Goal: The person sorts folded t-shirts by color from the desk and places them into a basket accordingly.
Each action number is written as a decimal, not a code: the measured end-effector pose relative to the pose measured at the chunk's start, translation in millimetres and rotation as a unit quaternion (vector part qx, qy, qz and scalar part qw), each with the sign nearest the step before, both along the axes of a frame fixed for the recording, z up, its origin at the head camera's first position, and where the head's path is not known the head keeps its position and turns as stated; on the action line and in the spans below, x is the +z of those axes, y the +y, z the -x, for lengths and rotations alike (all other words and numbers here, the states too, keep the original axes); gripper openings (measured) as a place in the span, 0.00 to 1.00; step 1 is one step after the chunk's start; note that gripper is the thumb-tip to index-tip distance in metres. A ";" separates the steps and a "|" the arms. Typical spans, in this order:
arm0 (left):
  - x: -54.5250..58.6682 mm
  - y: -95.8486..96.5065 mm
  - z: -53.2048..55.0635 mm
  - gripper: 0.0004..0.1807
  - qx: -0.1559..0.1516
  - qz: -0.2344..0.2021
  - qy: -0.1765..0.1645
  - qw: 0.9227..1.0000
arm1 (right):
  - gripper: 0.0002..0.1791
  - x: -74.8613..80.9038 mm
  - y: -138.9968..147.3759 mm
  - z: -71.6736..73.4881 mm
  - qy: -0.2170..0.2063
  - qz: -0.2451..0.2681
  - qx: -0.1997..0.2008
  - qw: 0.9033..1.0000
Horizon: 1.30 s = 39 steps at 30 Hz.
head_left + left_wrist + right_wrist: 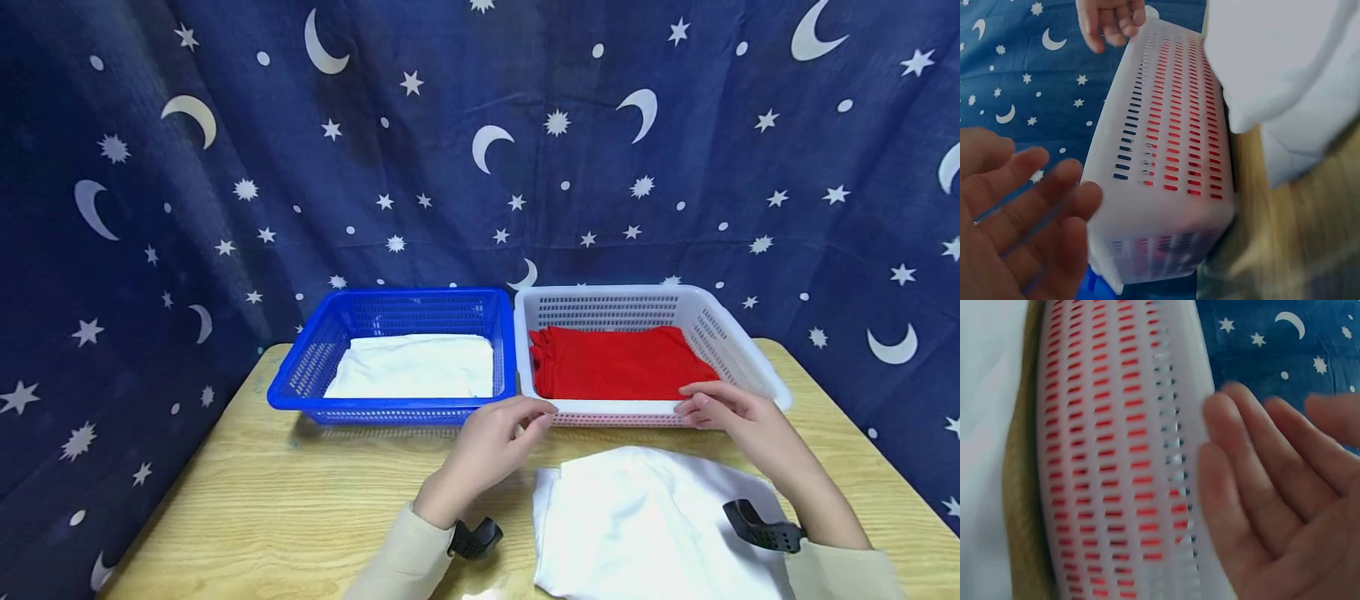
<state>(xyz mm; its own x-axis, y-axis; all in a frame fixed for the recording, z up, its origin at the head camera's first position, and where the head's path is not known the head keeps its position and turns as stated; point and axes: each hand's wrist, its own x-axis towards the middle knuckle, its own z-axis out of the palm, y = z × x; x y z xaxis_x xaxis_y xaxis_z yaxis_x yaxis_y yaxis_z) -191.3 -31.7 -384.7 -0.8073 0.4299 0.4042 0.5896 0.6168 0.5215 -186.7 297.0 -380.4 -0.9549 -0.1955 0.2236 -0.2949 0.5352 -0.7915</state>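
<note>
A folded red cloth (615,364) lies inside the white plastic basket (720,333). My left hand (491,442) is at the front left corner of that basket, its fingers loosely bent with nothing between them. By the front rim, towards the right, is my right hand (738,417); the right wrist view shows its relaxed fingers (1260,450) beside the slotted wall and holding nothing. Whether either hand touches the rim I cannot tell. On the table under the right forearm a white cloth (645,517) is spread, its near edge out of view.
Left of the white basket stands a blue plastic basket (300,367) with a folded white cloth (412,367) in it. Both rest on a wooden table (300,500). A dark blue curtain (450,150) with moons and stars hangs behind and at the sides.
</note>
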 end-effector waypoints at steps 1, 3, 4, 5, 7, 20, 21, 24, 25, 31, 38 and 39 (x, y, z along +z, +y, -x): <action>-1.1 -2.4 -1.9 0.13 0.002 0.008 -0.007 1.000 | 0.17 -2.1 2.7 -0.9 -0.011 -0.007 0.010 1.000; -3.3 -6.4 -5.8 0.12 0.002 0.030 -0.028 0.999 | 0.15 -6.2 7.9 -2.4 -0.031 -0.021 0.041 0.998; -4.6 -8.2 -7.7 0.11 0.000 0.043 -0.040 0.998 | 0.15 -8.3 10.5 -3.0 -0.045 -0.028 0.058 0.997; -6.1 -10.1 -9.5 0.11 -0.002 0.061 -0.051 0.997 | 0.16 -10.2 12.8 -3.2 -0.055 -0.036 0.079 0.995; -9.1 -14.3 -13.3 0.10 -0.008 0.106 -0.071 0.992 | 0.18 -13.6 16.7 -3.2 -0.090 -0.053 0.104 0.989; -18.5 -21.3 -26.8 0.19 -0.104 0.196 -0.303 0.927 | 0.28 -32.2 31.4 0.5 -0.153 -0.231 0.042 0.960; -19.3 -20.4 -27.7 0.19 -0.113 0.179 -0.327 0.921 | 0.30 -32.6 33.7 0.7 -0.165 -0.235 0.038 0.957; -21.7 -16.5 -29.9 0.16 -0.142 0.145 -0.379 0.903 | 0.33 -33.6 40.1 0.0 -0.182 -0.247 0.031 0.951; -22.2 -15.0 -30.6 0.15 -0.154 0.131 -0.397 0.895 | 0.34 -33.8 41.5 -0.6 -0.189 -0.250 0.029 0.949; -24.9 -6.8 -34.0 0.07 -0.187 0.090 -0.453 0.867 | 0.36 -33.7 42.9 -2.5 -0.204 -0.251 0.042 0.945; -25.1 -3.2 -34.2 0.15 -0.123 0.072 -0.424 0.894 | 0.32 -34.3 35.4 -4.0 -0.182 -0.252 0.063 0.949; -25.0 -3.5 -32.9 0.17 -0.111 0.080 -0.407 0.903 | 0.32 -34.2 33.9 -4.5 -0.177 -0.252 0.065 0.949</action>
<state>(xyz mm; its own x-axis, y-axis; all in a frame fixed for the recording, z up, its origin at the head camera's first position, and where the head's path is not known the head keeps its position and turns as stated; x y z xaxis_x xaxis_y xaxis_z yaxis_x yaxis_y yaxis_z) -158.4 -35.2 -409.7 -0.6953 0.6188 -0.3656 0.1702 0.6360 0.7527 -182.2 330.8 -414.7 -0.9129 -0.3145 -0.2602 -0.1486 0.8498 -0.5058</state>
